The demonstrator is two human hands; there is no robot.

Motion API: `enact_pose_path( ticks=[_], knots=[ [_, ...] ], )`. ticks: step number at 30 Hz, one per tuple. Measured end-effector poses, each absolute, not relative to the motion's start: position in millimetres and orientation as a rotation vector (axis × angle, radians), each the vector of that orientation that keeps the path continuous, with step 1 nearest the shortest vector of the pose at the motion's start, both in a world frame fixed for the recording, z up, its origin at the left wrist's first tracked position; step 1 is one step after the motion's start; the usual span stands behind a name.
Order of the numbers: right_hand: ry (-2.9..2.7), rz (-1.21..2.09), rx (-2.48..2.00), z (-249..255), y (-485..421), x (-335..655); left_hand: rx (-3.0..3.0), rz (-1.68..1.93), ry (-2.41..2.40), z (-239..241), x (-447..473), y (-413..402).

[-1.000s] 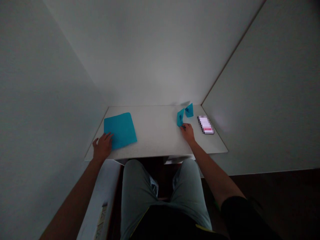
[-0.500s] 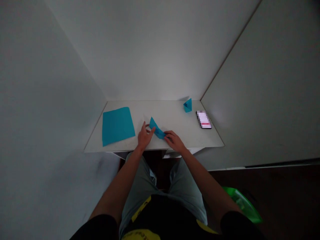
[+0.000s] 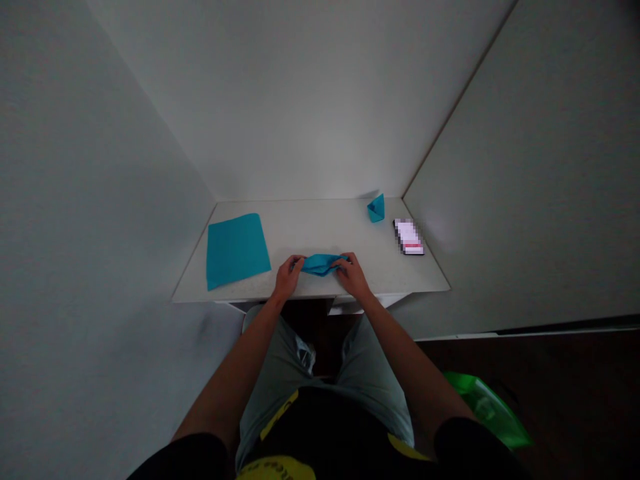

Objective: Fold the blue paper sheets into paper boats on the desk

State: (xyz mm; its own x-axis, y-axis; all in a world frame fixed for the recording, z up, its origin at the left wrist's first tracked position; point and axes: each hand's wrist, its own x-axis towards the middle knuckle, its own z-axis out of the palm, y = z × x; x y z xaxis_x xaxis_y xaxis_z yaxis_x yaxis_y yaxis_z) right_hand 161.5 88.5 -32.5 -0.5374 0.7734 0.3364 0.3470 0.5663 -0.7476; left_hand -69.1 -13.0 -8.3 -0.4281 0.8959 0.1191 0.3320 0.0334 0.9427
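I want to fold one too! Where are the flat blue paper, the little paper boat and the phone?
Flat blue paper [image 3: 236,251], head view, middle of the sheet.
Little paper boat [image 3: 376,209], head view, its blue side.
Phone [image 3: 409,237], head view, its blurred front.

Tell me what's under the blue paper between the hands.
The left hand and right hand hold the folded blue paper; white tabletop shows around it, but directly beneath it is covered and cannot be seen.

A small indoor nook is shown, enclosed by smooth white panel walls [image 3: 310,100], with a narrow white desk [image 3: 320,223] fitted into the corner above a dark floor [image 3: 560,360]; whether it belongs to a home or an office cannot be told.
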Motion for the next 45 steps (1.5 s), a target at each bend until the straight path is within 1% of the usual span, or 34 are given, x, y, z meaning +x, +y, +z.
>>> enact_pose_path(
  ticks=[3,9,12,14,19,25,30,36,42,45],
  knots=[
    [-2.034,0.865,-0.927,-34,93,162,1.266,1.422,1.668,-5,-74,-14],
    [-1.988,0.905,-0.835,-26,91,161,1.155,1.32,1.408,-2,-97,-14],
    [-1.967,0.926,-0.855,-21,89,159,1.123,1.227,1.326,-2,-94,-11],
    [-1.952,0.934,-0.884,-19,88,158,1.171,1.147,1.403,-2,-81,-8],
    [-1.886,0.958,-0.95,-15,88,157,1.44,0.903,1.827,6,-34,-5],
    [-1.795,1.063,-1.091,-11,85,159,1.605,0.746,1.886,15,-12,-14],
    [-1.768,1.068,-1.101,-14,85,159,1.634,0.712,1.89,13,-12,-15],
    [-1.666,1.099,-0.977,-12,89,158,1.569,0.799,1.995,4,-9,-7],
    [-1.563,1.534,-0.913,3,84,155,1.537,0.826,1.98,0,-12,-3],
    [-1.514,1.573,-0.918,12,81,155,1.483,0.867,1.93,-1,-17,-3]
  ],
)
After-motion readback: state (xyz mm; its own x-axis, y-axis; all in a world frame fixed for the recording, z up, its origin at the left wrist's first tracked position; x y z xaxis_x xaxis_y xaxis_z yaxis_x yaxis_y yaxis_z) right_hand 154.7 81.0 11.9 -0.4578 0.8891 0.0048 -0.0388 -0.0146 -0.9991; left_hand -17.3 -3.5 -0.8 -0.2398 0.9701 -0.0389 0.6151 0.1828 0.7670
